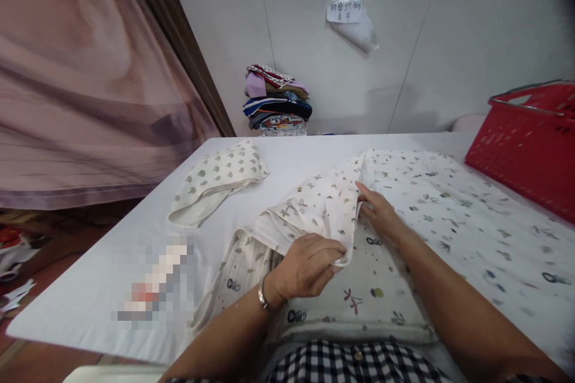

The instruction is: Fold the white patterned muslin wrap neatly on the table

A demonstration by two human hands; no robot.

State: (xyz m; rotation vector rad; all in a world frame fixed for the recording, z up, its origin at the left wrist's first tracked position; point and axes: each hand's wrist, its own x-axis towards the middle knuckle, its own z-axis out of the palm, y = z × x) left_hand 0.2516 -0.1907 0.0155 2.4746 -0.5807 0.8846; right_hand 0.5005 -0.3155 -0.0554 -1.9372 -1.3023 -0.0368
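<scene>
A large white cloth (431, 209) printed with small plants and figures spreads over the right and middle of the table. My left hand (309, 263), with a bracelet at the wrist, pinches a raised corner of it. Farther up the same lifted edge, my right hand (376, 209) holds the cloth between thumb and fingers. The lifted part lies bunched and folded toward the left, over more of the cloth. At the back left, apart from both hands, rests a folded white cloth (220, 176) with green prints.
A red plastic basket (530, 149) stands at the right edge of the white table (148, 215). Folded fabrics (277, 102) are stacked by the wall behind. A pink curtain (90, 84) hangs at left. A blurred patch covers something on the table's left.
</scene>
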